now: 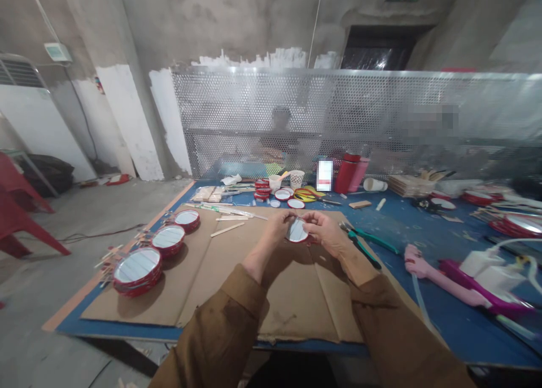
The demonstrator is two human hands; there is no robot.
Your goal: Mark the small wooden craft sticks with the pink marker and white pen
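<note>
Above the cardboard sheet [237, 286], a small round drum [297, 231] with a pale face and red rim is held between my two hands. My left hand [278, 229] grips its left edge, with thumb and fingers closed. On the opposite edge, my right hand [324, 229] pinches the rim, its thumb close to the face. The drum is tilted, and its underside is hidden. Left of my hands sit three larger groups of red-rimmed drums: a near one [138, 266], a middle one [168, 238] and a far one [187, 219], with thin sticks jutting out at their left.
Green-handled pliers [362, 247] lie beside my right forearm. Flat wooden sticks [227, 229] rest on the cardboard. Along the back stand paper cups [297, 179], a lit phone [324, 175] and a red bottle [347, 174]. A pink tool [444, 280] lies at right, near white plugs [486, 269].
</note>
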